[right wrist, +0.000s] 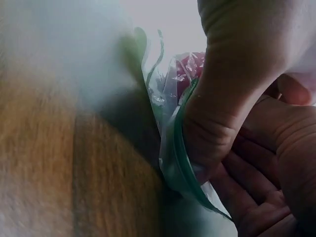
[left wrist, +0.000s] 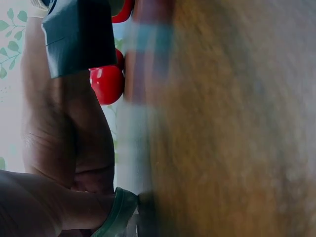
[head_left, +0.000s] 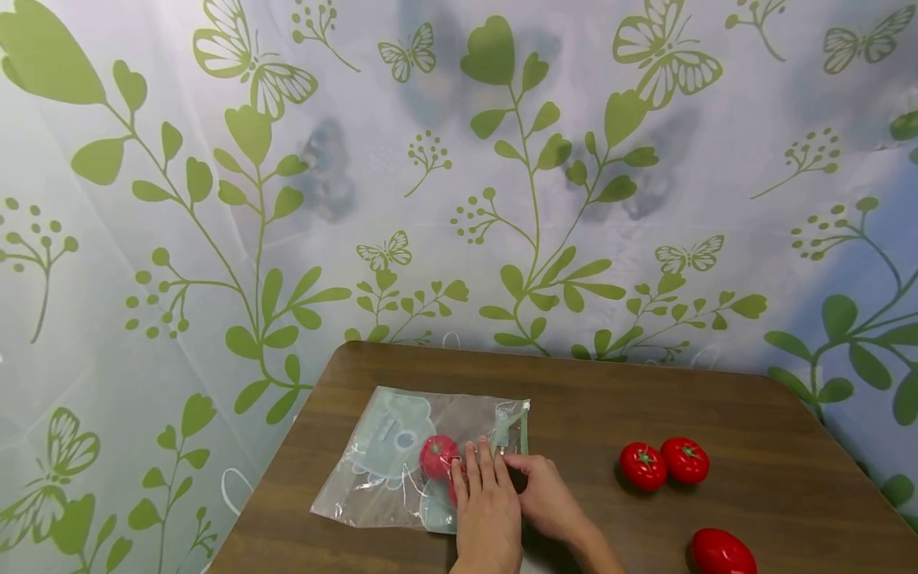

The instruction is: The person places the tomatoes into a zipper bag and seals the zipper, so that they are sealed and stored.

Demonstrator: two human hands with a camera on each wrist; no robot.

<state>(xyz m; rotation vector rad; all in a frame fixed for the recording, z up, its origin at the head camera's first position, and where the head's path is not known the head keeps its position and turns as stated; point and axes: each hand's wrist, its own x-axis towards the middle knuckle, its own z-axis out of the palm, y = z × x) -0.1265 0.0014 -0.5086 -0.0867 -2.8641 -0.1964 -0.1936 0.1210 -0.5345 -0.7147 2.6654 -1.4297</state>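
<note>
A clear zip bag point(head_left: 373, 498) with a pale green cartoon print lies flat on the table. Inside it is a red tomato point(head_left: 436, 454), and part of a second red one shows beside the left fingers. My left hand point(head_left: 489, 510) rests on the bag near its mouth, fingers straight and side by side; its thumb is hidden in the head view. My right hand point(head_left: 551, 496) pinches the bag's right edge with curled fingers. In the right wrist view, a thumb presses against the green zip strip point(right wrist: 182, 158).
Two tomatoes point(head_left: 643, 466) sit side by side on the brown table point(head_left: 588, 406), right of the hands. Another smooth red item point(head_left: 723, 552) lies at the near right. A leaf-and-butterfly curtain point(head_left: 445, 199) hangs behind the table's back edge.
</note>
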